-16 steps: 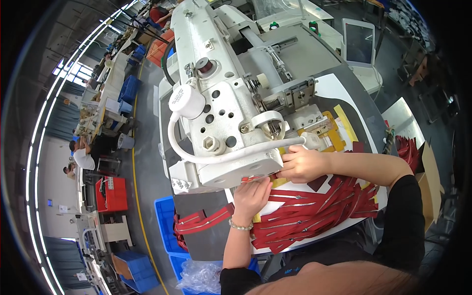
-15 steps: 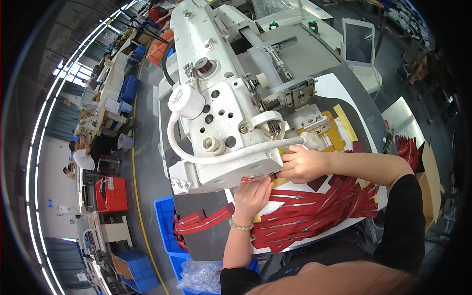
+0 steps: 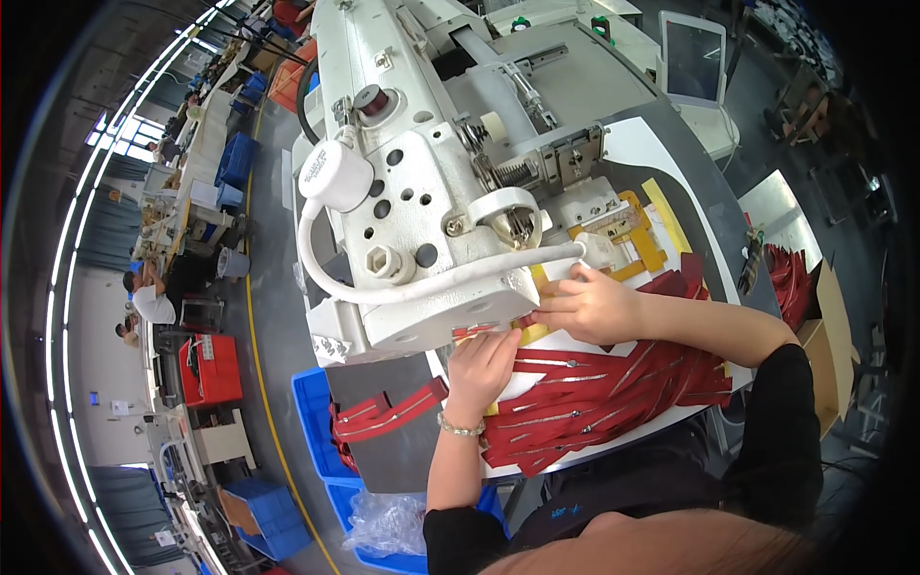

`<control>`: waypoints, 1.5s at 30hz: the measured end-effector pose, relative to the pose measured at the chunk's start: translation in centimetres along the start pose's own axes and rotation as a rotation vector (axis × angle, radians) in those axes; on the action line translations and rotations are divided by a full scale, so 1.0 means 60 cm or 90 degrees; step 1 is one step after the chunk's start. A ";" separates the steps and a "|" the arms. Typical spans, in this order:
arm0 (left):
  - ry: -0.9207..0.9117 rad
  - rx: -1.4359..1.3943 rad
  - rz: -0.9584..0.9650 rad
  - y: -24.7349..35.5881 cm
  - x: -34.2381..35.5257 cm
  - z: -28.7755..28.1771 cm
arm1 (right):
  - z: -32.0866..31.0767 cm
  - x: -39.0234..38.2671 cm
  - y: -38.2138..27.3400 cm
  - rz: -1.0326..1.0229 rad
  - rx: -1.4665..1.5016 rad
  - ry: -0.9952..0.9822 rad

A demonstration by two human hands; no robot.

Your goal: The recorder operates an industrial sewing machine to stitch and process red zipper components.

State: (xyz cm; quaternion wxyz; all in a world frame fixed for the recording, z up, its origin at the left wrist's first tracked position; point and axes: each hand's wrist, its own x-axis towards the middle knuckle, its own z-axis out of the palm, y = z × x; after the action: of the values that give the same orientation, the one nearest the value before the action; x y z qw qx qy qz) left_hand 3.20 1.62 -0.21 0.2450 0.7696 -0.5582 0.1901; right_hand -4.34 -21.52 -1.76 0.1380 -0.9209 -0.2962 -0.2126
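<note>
My left hand [image 3: 481,370] is at the lower front edge of the white sewing machine [image 3: 407,225], its fingers together and pointing away from me. My right hand [image 3: 596,307] reaches in from the right, fingers bent, just above a yellow plate. A small piece of red zipper [image 3: 524,322] shows between the two hands' fingertips, and both appear to pinch it; the machine head hides part of it. Right below my hands lies a heap of red zippers [image 3: 594,407] with metal teeth. Two more red zippers [image 3: 398,414] lie left of my left wrist.
Blue bins [image 3: 321,422] stand left of the table, one with clear plastic wrap [image 3: 383,525]. A yellow clamp frame [image 3: 637,235] sits right of the machine head. At far right are a cardboard box [image 3: 826,350] and more red zippers [image 3: 788,287]. A screen [image 3: 692,59] stands behind.
The whole view has shifted, so the machine and table appear farther up and left. My right hand has drawn slightly right from the machine head; my left hand stays at its edge.
</note>
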 end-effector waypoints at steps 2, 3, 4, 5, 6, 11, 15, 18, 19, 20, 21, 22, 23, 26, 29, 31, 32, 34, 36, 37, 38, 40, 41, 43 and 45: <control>-0.023 -0.020 -0.014 0.007 0.001 -0.006 | -0.013 -0.010 -0.006 0.047 0.055 -0.012; -0.029 -0.021 -0.023 0.009 0.002 -0.009 | -0.025 -0.013 -0.009 0.093 0.107 -0.024; -0.047 -0.041 -0.040 0.011 0.005 -0.011 | -0.043 -0.017 -0.012 0.114 0.136 -0.021; -0.062 -0.056 -0.055 0.011 0.006 -0.016 | -0.060 -0.020 -0.018 0.109 0.143 -0.024; -0.080 -0.095 -0.070 0.010 0.006 -0.013 | -0.075 -0.031 -0.023 0.142 0.158 -0.056; -0.186 -0.204 -0.090 0.055 0.006 -0.042 | -0.111 -0.083 -0.060 0.218 0.278 -0.155; -0.230 -0.273 -0.063 0.091 -0.024 -0.060 | -0.131 -0.111 -0.112 0.172 0.276 -0.059; -0.308 -0.394 -0.113 0.126 -0.045 -0.075 | -0.123 -0.140 -0.156 0.159 0.261 -0.043; -0.309 -0.395 -0.112 0.133 -0.051 -0.075 | -0.123 -0.143 -0.164 0.145 0.237 -0.035; -0.334 -0.363 -0.127 0.142 -0.057 -0.078 | -0.125 -0.142 -0.170 0.130 0.218 -0.041; -0.357 -0.331 -0.142 0.150 -0.063 -0.080 | -0.124 -0.142 -0.176 0.126 0.217 -0.037; -0.362 -0.309 -0.152 0.158 -0.072 -0.080 | -0.120 -0.143 -0.183 0.128 0.211 -0.039; -0.358 -0.304 -0.147 0.162 -0.078 -0.078 | -0.113 -0.145 -0.187 0.131 0.201 -0.042; -0.341 -0.269 -0.150 0.170 -0.076 -0.080 | -0.103 -0.141 -0.196 0.129 0.180 -0.058; -0.306 -0.270 -0.144 0.170 -0.070 -0.094 | -0.109 -0.132 -0.200 0.111 0.135 -0.073; -0.298 -0.277 -0.150 0.169 -0.061 -0.112 | -0.107 -0.134 -0.197 0.071 0.083 -0.073; -0.306 -0.279 -0.174 0.168 -0.059 -0.119 | -0.113 -0.130 -0.195 0.077 0.091 -0.069; -0.296 -0.293 -0.192 0.162 -0.043 -0.129 | -0.120 -0.122 -0.183 0.104 0.140 -0.052; -0.258 -0.306 -0.194 0.156 -0.028 -0.131 | -0.130 -0.112 -0.173 0.165 0.234 -0.051; -0.224 -0.323 -0.202 0.153 -0.020 -0.132 | -0.131 -0.110 -0.167 0.165 0.226 -0.046; -0.222 -0.304 -0.201 0.150 -0.010 -0.140 | -0.133 -0.107 -0.160 0.209 0.319 -0.057; -0.186 -0.273 -0.192 0.144 0.008 -0.149 | -0.150 -0.093 -0.142 0.275 0.459 -0.092; -0.154 -0.248 -0.190 0.141 0.016 -0.149 | -0.161 -0.082 -0.131 0.275 0.455 -0.088; -0.108 -0.240 -0.185 0.135 0.031 -0.145 | -0.177 -0.065 -0.109 0.526 0.773 -0.227; -0.014 -0.164 -0.176 0.129 0.044 -0.133 | -0.165 -0.060 -0.081 0.539 0.930 -0.207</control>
State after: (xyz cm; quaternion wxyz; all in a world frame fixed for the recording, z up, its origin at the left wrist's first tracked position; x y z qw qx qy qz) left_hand -3.54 2.31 9.00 0.3592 0.8031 -0.4697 0.0733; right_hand -12.98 -23.24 5.80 0.7197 -0.6532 -0.0066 0.2351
